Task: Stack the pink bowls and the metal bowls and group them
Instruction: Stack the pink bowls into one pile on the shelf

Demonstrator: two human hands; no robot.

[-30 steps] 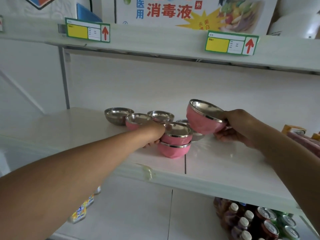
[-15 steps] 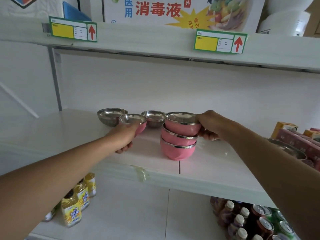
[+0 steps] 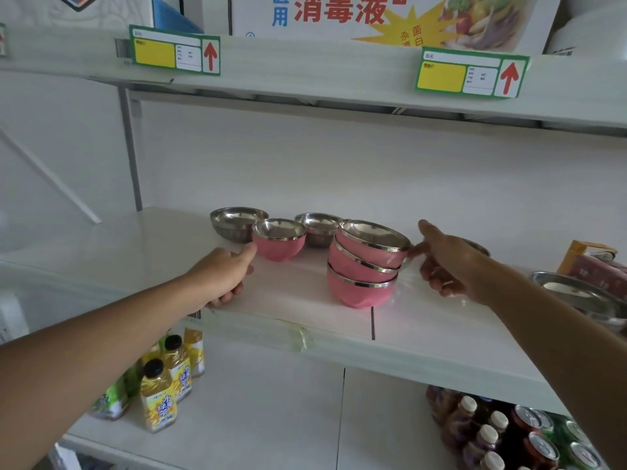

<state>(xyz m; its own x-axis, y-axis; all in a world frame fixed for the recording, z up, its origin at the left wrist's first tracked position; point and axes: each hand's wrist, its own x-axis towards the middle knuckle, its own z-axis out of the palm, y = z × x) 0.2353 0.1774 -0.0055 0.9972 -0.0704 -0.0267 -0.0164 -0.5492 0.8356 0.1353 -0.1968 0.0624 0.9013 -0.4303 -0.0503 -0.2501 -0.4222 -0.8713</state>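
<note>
Three pink bowls with steel rims sit nested in a stack (image 3: 363,269) near the front of the white shelf (image 3: 441,337); the top one tilts to the left. To the stack's left, a single pink bowl (image 3: 279,241) stands upright. Behind it are two metal bowls (image 3: 234,222) (image 3: 317,227). A third metal bowl (image 3: 480,247) shows partly behind my right hand. My right hand (image 3: 444,266) is just right of the stack with fingers spread, thumb at the top bowl's rim, holding nothing. My left hand (image 3: 224,273) has curled fingers, its thumb tip at the single pink bowl's left side.
A wide metal basin (image 3: 576,295) and orange and red boxes (image 3: 590,259) sit at the shelf's right end. Above is another shelf with price tags (image 3: 174,55). Below stand yellow drink bottles (image 3: 159,395) on the left and dark bottles and cans (image 3: 492,432) on the right.
My right hand set the third pink bowl on the stack and let go, drawing back to the right. My left hand slid off the single pink bowl and sank toward the shelf's front.
</note>
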